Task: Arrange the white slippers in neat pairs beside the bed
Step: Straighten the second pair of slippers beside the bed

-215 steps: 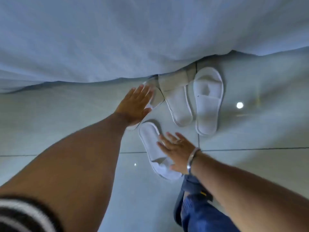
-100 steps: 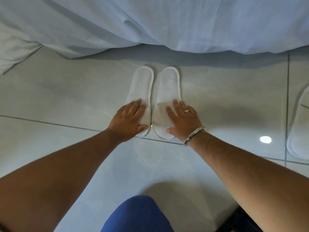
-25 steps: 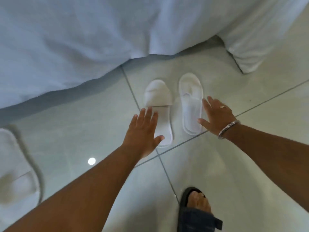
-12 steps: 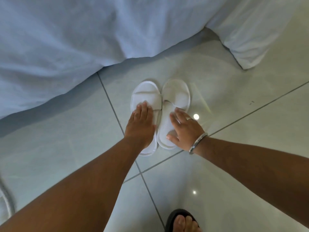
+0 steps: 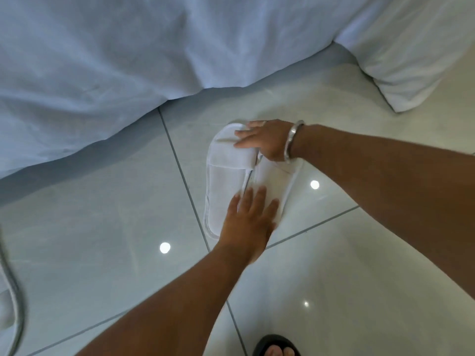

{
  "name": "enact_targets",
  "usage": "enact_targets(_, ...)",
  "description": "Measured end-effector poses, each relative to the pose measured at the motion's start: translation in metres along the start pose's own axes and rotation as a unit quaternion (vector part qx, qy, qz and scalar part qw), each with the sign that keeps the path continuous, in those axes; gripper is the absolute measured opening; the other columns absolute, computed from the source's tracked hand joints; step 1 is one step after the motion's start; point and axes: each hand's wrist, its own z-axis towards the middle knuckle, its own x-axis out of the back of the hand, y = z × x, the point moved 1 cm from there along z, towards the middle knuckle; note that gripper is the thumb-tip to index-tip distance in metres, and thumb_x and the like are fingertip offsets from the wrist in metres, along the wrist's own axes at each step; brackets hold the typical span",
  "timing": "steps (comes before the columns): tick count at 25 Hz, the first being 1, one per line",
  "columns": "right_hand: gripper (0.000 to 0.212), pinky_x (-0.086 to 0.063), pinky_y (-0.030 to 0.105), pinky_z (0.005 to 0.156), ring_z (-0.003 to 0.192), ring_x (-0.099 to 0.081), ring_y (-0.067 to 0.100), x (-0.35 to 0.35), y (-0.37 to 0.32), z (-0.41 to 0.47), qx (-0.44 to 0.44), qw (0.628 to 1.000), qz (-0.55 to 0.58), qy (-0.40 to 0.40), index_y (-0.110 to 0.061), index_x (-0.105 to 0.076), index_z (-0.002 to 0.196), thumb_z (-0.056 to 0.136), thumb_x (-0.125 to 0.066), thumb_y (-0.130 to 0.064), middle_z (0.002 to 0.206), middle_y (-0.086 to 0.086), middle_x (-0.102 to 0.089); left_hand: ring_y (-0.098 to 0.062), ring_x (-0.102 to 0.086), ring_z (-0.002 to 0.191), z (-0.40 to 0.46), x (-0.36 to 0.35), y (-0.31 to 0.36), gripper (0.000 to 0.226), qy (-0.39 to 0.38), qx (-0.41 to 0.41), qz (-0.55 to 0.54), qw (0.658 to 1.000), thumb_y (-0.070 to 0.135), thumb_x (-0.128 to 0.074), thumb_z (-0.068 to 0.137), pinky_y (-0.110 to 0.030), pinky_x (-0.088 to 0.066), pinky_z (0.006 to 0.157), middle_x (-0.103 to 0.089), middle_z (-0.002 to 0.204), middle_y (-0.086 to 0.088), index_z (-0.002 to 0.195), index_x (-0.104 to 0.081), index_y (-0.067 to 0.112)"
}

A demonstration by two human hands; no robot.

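White slippers (image 5: pixel 226 186) lying side by side and touching on the glossy floor tile (image 5: pixel 359 278) at centre frame, toes pointing toward the hanging bed sheet (image 5: pixel 128 60) in the upper half, likely so the pair is sitting square to the bed. Pressing flat on the heel ends with the left hand (image 5: pixel 246 219), fingers spread, apparently evening the heels; cupping the toe ends with the right hand (image 5: pixel 264 142), fingers together and laid sideways, seemingly nudging both toes level. Resting at far left edge, partly cut off, another slipper (image 5: pixel 10 291), well apart.
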Motion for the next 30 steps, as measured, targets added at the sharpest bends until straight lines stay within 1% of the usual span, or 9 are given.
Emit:
enact_targets(3,0.06,-0.015,0.04,0.12,0.145,-0.019,0.021,0.004,-0.003,0.019,-0.014,0.998,-0.042,-0.04,-0.045,-0.027,0.143,0.091,-0.039,-0.017,0.159,-0.013,-0.019,-0.036,0.0,0.151,0.002,0.005,-0.021,0.056,0.002,-0.034,0.038,0.999,0.046,-0.027,0.103,-0.056,0.001,0.122,-0.004,0.166,-0.009,0.156,-0.015,0.031)
enact_targets(6,0.056,-0.026,0.047,0.112,0.138,-0.032,0.028,0.008,0.011,0.007,-0.035,0.992,-0.118,-0.01,-0.044,-0.027,0.143,0.091,-0.045,-0.034,0.156,-0.006,-0.029,-0.034,0.002,0.152,0.001,0.016,-0.052,0.057,-0.005,-0.065,0.086,0.994,0.05,-0.023,0.101,-0.057,0.007,0.12,-0.006,0.167,-0.01,0.156,-0.017,0.033)
enact_targets(9,0.049,-0.036,0.048,0.099,0.125,-0.044,0.032,-0.004,0.029,-0.02,-0.072,0.986,-0.146,0.019,-0.044,-0.03,0.14,0.093,-0.039,-0.036,0.145,-0.001,-0.043,-0.036,-0.003,0.152,0.0,0.034,-0.085,0.06,-0.004,-0.072,0.147,0.986,0.053,-0.018,0.1,-0.056,0.008,0.12,-0.011,0.166,-0.013,0.155,-0.025,0.03)
enact_targets(12,0.047,-0.034,0.047,0.099,0.128,-0.041,0.034,-0.029,0.032,-0.057,-0.115,0.99,-0.055,0.065,-0.041,-0.046,0.134,0.087,-0.048,-0.033,0.148,0.005,-0.041,-0.037,-0.006,0.151,0.006,0.052,-0.106,0.076,-0.008,-0.036,0.156,0.987,0.061,-0.005,0.092,-0.055,0.004,0.121,-0.01,0.165,-0.017,0.154,-0.03,0.023)
enact_targets(16,0.054,-0.043,0.047,0.099,0.131,-0.046,0.034,-0.067,0.002,-0.097,-0.124,0.986,0.02,0.108,-0.026,-0.058,0.127,0.074,-0.057,-0.017,0.151,0.009,-0.041,-0.033,-0.005,0.152,0.023,0.055,-0.104,0.092,-0.013,0.05,0.146,0.988,0.073,-0.005,0.087,-0.054,-0.006,0.122,-0.004,0.166,-0.016,0.155,-0.019,0.013)
enact_targets(21,0.055,-0.044,0.041,0.088,0.122,-0.053,0.027,-0.102,-0.042,-0.13,-0.149,0.98,0.018,0.132,-0.032,-0.053,0.13,0.075,-0.049,-0.03,0.147,0.006,-0.046,-0.031,0.01,0.152,0.031,0.039,-0.085,0.101,-0.036,0.101,0.046,0.993,0.076,-0.016,0.087,-0.052,0.001,0.123,0.015,0.165,-0.016,0.155,0.009,0.006)
enact_targets(24,0.054,-0.045,0.042,0.092,0.126,-0.05,0.028,-0.092,-0.027,-0.121,-0.139,0.977,0.008,0.161,-0.026,-0.047,0.136,0.082,-0.048,-0.03,0.148,0.009,-0.043,-0.037,0.005,0.151,0.005,0.027,-0.065,0.107,0.026,0.059,-0.016,0.998,0.079,-0.015,0.081,-0.051,-0.003,0.123,0.008,0.164,-0.021,0.155,0.004,0.003)
enact_targets(26,0.057,-0.044,0.046,0.1,0.131,-0.046,0.031,-0.09,-0.017,-0.109,-0.126,0.982,0.017,0.14,-0.018,-0.04,0.142,0.088,-0.052,-0.03,0.152,0.013,-0.037,-0.037,0.0,0.151,-0.013,0.015,-0.051,0.115,0.017,0.021,-0.014,1.0,0.084,-0.022,0.076,-0.05,-0.006,0.123,0.001,0.164,-0.022,0.155,0.0,0.002)
enact_targets(30,0.06,-0.038,0.051,0.104,0.134,-0.039,0.033,-0.103,-0.006,-0.108,-0.188,0.973,0.036,0.131,-0.02,-0.031,0.146,0.09,-0.045,-0.035,0.154,0.012,-0.032,-0.031,0.012,0.151,-0.006,0.003,-0.051,0.11,0.003,0.054,-0.004,0.999,0.078,-0.037,0.081,-0.048,0.002,0.123,0.012,0.165,-0.017,0.155,0.007,0.008)
